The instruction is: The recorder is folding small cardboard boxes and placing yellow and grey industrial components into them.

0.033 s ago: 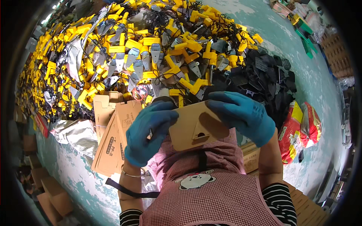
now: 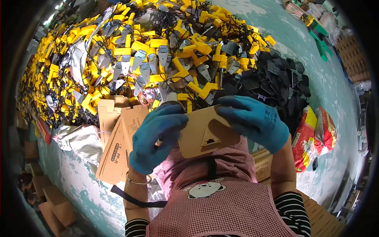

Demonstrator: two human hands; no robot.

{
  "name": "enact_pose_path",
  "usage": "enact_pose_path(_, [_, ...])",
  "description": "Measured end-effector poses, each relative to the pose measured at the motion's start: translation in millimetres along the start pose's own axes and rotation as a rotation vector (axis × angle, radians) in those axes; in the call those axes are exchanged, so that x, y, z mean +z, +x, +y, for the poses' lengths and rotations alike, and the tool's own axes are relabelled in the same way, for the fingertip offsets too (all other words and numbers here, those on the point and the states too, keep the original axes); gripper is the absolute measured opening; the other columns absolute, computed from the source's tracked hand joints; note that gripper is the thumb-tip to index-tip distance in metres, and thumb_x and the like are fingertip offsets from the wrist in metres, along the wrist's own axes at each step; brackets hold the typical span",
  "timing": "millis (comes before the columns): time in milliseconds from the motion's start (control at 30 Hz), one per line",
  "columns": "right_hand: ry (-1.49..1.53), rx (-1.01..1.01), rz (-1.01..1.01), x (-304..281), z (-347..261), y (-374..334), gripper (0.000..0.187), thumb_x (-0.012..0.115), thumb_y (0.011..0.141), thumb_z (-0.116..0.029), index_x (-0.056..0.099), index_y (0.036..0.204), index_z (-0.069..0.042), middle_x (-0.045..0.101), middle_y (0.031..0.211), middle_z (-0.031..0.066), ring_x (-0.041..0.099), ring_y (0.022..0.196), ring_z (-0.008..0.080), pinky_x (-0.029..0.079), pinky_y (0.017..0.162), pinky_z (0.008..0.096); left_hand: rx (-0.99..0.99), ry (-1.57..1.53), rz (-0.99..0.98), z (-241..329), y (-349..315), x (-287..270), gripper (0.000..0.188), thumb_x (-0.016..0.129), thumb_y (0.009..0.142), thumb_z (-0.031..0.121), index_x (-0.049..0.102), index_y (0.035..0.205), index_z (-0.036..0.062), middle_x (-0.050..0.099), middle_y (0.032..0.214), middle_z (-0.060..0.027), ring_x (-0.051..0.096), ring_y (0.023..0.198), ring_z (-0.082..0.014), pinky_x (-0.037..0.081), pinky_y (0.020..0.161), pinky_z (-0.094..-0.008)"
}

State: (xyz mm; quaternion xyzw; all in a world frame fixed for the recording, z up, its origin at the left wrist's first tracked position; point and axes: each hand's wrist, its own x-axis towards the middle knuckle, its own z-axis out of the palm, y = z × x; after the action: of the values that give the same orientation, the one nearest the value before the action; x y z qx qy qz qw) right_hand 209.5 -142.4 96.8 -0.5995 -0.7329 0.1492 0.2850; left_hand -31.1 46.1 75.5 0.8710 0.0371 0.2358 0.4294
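In front of my apron I hold a brown cardboard piece (image 2: 193, 130) with rounded corners and a triangular cut with a small dark hole in its middle. My left hand (image 2: 158, 136), in a blue glove, has its curled fingertips at the piece's left edge. My right hand (image 2: 256, 123), gloved the same way, grips the upper right edge and casts a shadow on the cardboard. Both thumbs are mostly hidden. Flat cardboard boxes (image 2: 112, 158) with dark print lean to the left of my left hand.
Ahead lies a big heap of yellow-handled tools (image 2: 126, 51) with grey metal plates and black cords. A pile of black plastic parts (image 2: 276, 79) adjoins it on the right. Red and yellow bags (image 2: 310, 136) stand at the right, a whitish sack (image 2: 81, 142) at the left.
My left hand has shifted a touch, with its fingers slightly nearer the cardboard piece. The right hand and the piece stay almost where they were.
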Motion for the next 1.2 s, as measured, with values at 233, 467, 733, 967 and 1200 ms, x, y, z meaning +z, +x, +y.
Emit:
enact_pose_path(233, [-0.143, 0.019, 0.124, 19.5, -6.4, -0.9, 0.058, 0.077, 0.078, -0.032, 0.062, 0.129, -0.01, 0.052, 0.139, 0.0205, 0.052, 0.125, 0.0445, 0.045, 0.102, 0.0475, 0.157, 0.316, -0.064, 12.1, -7.3, 14.3, 0.05, 0.082, 0.076, 0.024, 0.053, 0.112, 0.007, 0.057, 0.135, -0.0152, 0.048, 0.13, -0.0441, 0.038, 0.107, -0.0539])
enact_pose_path(467, [-0.064, 0.071, 0.117, 6.2, -3.7, 6.2, 0.05, 0.071, 0.084, -0.021, 0.058, 0.132, -0.015, 0.053, 0.137, 0.0172, 0.051, 0.125, 0.0398, 0.042, 0.105, 0.0461, 0.058, 0.138, 0.078, 9.4, 15.5, 8.4, 0.042, 0.081, 0.068, 0.0, 0.06, 0.104, 0.0053, 0.067, 0.12, -0.0137, 0.057, 0.121, -0.0375, 0.05, 0.096, -0.0427])
enact_pose_path(733, [-0.142, 0.03, 0.135, 26.5, -1.2, 1.6, 0.053, 0.072, 0.079, -0.02, 0.057, 0.13, -0.015, 0.051, 0.139, 0.0163, 0.05, 0.125, 0.0398, 0.042, 0.104, 0.049, 0.177, 0.067, 0.206, -11.4, -8.9, 18.4, 0.045, 0.087, 0.066, 0.008, 0.064, 0.104, 0.0096, 0.064, 0.123, -0.0114, 0.054, 0.125, -0.0402, 0.043, 0.105, -0.0543])
enact_pose_path(967, [-0.297, 0.079, 0.133, 25.9, -10.1, -8.2, 0.058, 0.071, 0.074, -0.019, 0.056, 0.13, -0.017, 0.052, 0.135, 0.0152, 0.049, 0.125, 0.0392, 0.042, 0.103, 0.0515, -0.008, 0.153, -0.164, 17.5, -27.4, 3.3, 0.053, 0.072, 0.072, 0.014, 0.063, 0.124, 0.0081, 0.054, 0.139, -0.0161, 0.045, 0.133, -0.0419, 0.027, 0.114, -0.0584])
enact_pose_path(1200, [-0.583, 0.138, 0.551, 85.7, -45.2, -35.6, 0.036, 0.079, 0.071, -0.017, 0.073, 0.106, -0.019, 0.059, 0.118, 0.0036, 0.054, 0.112, 0.0262, 0.046, 0.096, 0.0417, 0.197, 0.411, -0.288, 26.4, -5.2, -1.0, 0.039, 0.07, 0.073, 0.018, 0.066, 0.111, 0.0095, 0.057, 0.127, -0.0125, 0.049, 0.123, -0.0407, 0.034, 0.108, -0.0562])
